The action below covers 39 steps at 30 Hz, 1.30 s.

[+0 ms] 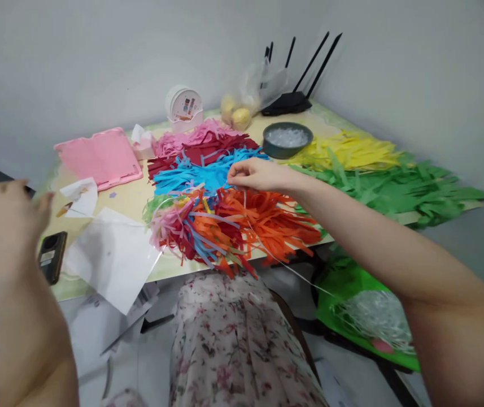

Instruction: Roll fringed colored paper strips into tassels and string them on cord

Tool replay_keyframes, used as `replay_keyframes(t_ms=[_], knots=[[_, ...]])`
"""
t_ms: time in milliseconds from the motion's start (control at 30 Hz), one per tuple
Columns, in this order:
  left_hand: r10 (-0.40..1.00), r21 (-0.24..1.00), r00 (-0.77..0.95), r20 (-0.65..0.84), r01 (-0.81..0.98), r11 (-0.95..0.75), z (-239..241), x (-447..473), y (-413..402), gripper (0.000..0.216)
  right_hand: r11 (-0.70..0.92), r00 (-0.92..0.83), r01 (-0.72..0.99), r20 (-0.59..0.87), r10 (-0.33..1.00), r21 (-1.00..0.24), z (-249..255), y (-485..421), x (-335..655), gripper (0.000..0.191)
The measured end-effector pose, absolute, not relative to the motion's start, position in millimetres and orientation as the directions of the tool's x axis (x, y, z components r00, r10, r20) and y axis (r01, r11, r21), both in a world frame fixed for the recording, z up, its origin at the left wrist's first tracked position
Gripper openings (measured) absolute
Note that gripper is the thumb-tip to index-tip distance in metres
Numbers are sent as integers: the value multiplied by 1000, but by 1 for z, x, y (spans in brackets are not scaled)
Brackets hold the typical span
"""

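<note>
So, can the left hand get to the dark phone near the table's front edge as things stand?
Probably yes. The left hand, blurred, is raised just left of the dark phone, which lies uncovered beside a white paper sheet; nothing stands between them.

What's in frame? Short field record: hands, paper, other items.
right hand: fingers pinched above the orange strips, at the blue strips; contents too small to tell
left hand: raised, blurred, nothing seen in it
thread: thin pale line running down off the table edge
other piles: yellow strips, green strips
bowl: holds white bits
phone: near left hand
</note>
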<state>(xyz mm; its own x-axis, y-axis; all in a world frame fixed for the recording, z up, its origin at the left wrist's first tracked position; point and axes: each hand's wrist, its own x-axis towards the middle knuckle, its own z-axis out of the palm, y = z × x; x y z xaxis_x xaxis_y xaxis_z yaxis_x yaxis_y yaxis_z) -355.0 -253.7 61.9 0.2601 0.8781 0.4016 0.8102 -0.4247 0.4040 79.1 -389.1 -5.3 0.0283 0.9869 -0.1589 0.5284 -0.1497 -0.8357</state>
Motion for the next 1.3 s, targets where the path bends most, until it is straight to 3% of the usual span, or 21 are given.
replay_keyframes(t_ms=[33,67,100,167,233,333,433,500,600,767,833,900,1000,1133,1300], knots=[[798,245,341,497,827,-506,56,-327,-261,43,-126,9,563,-146,989,-817,-3,-388,78,12],[725,198,458,514,759,-620,49,-297,-268,44,-99,-15,586,-133,991,-804,-1,-388,76,11],[663,223,563,494,655,-722,42,-268,-272,45,-76,-36,601,-122,992,-796,1,-388,75,11],[569,299,786,243,497,-815,28,-219,-273,43,-47,-60,621,-107,992,-783,5,-390,74,14],[513,340,855,78,461,-820,17,-188,-268,51,-32,-68,639,-98,993,-768,8,-393,73,16],[409,351,912,-32,394,-850,8,-170,-254,63,-19,-82,668,-98,992,-744,10,-396,74,18],[302,293,943,-137,330,-897,5,-167,-246,43,-3,-85,696,-86,993,-718,11,-397,77,22],[331,231,931,-157,360,-904,5,-169,-243,25,9,-83,716,-72,994,-698,12,-397,80,27],[411,214,905,-109,425,-879,10,-180,-238,19,11,-73,743,-65,995,-669,17,-398,90,34],[542,450,838,66,460,-766,34,-212,-238,26,-6,-58,809,-89,994,-588,34,-402,109,33],[603,566,790,113,447,-692,46,-223,-242,28,-1,-37,801,-52,998,-599,42,-404,112,33],[637,607,762,117,453,-653,57,-229,-246,28,18,-29,768,-7,1000,-641,50,-405,112,34],[650,542,759,50,526,-656,72,-234,-249,29,39,-51,779,-2,999,-626,60,-404,110,37],[643,577,757,118,475,-665,93,-237,-251,26,80,-29,777,92,995,-625,74,-400,104,39],[681,465,732,-36,615,-636,106,-241,-245,22,100,-91,840,44,995,-533,86,-389,98,25]])
